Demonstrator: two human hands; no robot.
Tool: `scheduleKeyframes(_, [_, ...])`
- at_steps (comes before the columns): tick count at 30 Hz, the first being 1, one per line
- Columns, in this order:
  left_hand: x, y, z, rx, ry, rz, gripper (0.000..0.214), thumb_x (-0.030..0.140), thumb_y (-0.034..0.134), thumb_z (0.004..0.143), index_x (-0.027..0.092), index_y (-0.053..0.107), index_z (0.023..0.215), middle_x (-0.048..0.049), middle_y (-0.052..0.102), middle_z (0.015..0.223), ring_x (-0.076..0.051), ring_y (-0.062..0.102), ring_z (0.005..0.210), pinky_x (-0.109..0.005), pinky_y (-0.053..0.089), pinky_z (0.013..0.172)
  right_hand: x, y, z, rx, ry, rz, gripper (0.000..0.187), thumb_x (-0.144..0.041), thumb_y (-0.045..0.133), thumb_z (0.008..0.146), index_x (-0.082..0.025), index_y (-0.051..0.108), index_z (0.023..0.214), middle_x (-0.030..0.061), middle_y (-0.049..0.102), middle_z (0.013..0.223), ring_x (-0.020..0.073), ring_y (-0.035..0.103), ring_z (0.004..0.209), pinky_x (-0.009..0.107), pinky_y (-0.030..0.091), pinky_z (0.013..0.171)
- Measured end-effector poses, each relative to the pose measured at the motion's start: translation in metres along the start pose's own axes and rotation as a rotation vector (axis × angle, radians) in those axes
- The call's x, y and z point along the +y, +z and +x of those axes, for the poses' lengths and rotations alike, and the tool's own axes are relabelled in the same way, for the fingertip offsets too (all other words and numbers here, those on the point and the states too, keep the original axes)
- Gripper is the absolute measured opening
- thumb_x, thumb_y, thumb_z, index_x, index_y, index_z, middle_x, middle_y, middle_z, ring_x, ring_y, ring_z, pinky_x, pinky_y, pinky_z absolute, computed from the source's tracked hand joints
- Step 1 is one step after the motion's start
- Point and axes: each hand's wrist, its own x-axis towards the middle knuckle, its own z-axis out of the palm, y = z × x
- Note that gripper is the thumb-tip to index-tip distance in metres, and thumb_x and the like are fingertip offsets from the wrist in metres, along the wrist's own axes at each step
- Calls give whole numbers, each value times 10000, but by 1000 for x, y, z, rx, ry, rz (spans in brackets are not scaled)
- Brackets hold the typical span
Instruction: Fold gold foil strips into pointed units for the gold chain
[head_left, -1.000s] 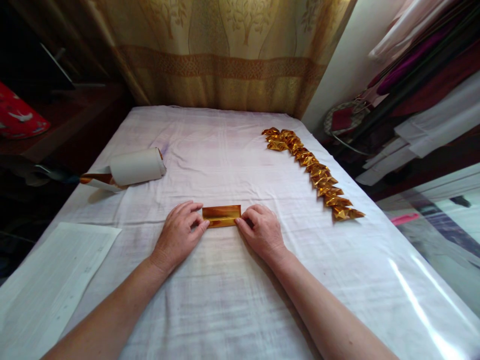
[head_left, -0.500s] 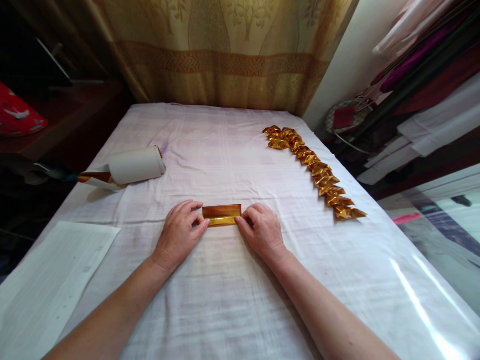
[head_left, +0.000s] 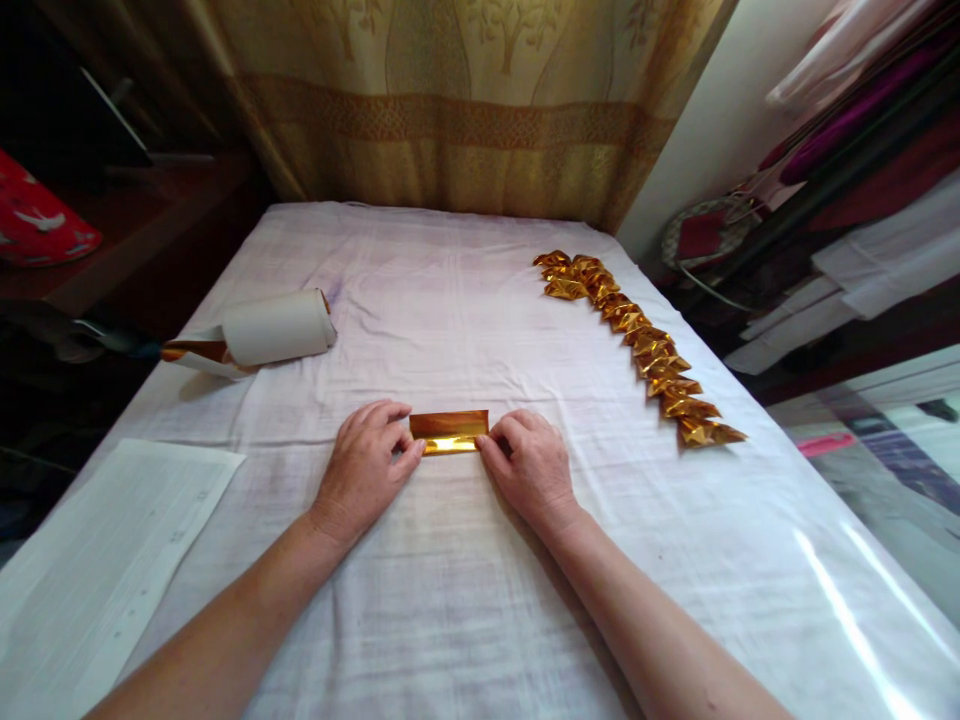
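Observation:
A small sheet of gold foil paper (head_left: 450, 426) lies on the cloth in front of me, its near edge folded up into a bright strip. At its left end, my left hand (head_left: 370, 455) pinches the folded edge, thumb on the near corner and fingers at the far one. My right hand (head_left: 529, 460) grips the right end the same way, thumb on the fold. Off to the right, several folded gold foil pieces (head_left: 651, 352) form a long curved row.
A white-backed roll of gold foil (head_left: 279, 327) lies at the left, its loose end toward the edge. Nearer me on that side is a white paper sheet (head_left: 124, 550). The white-clothed surface (head_left: 420, 280) ends at a gold curtain (head_left: 450, 110). Clothes (head_left: 892, 240) hang at the right.
The view has shifted slightly, so everything sits a little further right. Both hands keep their hold on the foil paper, and the folded strip catches more light.

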Motion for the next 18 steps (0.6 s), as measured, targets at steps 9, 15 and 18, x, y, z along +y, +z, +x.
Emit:
scheduleKeyframes(9, [0,1,-2,2,18,41,172,246,581,875,205,558,710,-103,667,1135,-278,581,1148,-467,444,1029,0,3,-2,15,-6,48,53,-256,619,899,-217,651,915,43,660,939,209,561,882,322,359,777])
scheduleKeyframes(15, [-1,0,-2,10,27,65,103,243,575,899,201,560,806,-116,658,1148,-272,582,1133,-468,460,1017,0,5,-1,1,-94,57,133,-240,572,942,-240,701,912,49,666,1035,204,564,956,330,361,810])
scheduleKeyframes(18, [4,-4,-4,50,76,118,138,262,522,947,189,622,886,-129,635,1208,-276,566,1152,-478,453,1026,-1,5,0,-6,-100,34,123,-231,575,939,-230,698,928,55,672,1042,211,569,971,334,359,801])
